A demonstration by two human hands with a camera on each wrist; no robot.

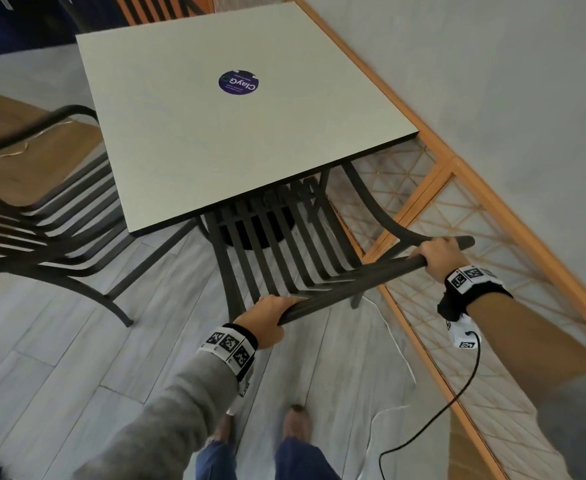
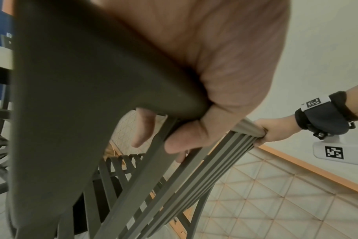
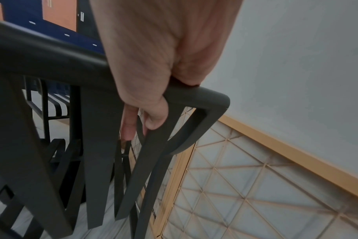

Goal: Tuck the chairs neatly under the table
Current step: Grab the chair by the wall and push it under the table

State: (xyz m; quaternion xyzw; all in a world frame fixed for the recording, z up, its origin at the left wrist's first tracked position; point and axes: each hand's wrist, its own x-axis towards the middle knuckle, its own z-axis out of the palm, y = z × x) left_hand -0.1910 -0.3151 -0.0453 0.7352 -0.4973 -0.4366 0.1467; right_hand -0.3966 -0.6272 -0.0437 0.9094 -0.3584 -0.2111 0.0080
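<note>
Head view shows left hand point(image 1: 267, 318) and right hand point(image 1: 438, 258) clenched round the chair point(image 1: 277, 247) top rail; pushing toward 12 o'clock askew could knock the counter point(image 1: 215, 133) edge.

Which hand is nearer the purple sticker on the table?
Left, slightly. The left hand grips the chair's top rail nearly straight below the sticker; the right hand grips the rail's far end, off by the wall.

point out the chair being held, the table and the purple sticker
chair point(image 1: 319, 299): head view, on the top rail between the two hands.
table point(image 1: 187, 140): head view, on a bare part of the tabletop.
purple sticker point(image 1: 239, 82): head view, on the middle of the round label.
</note>
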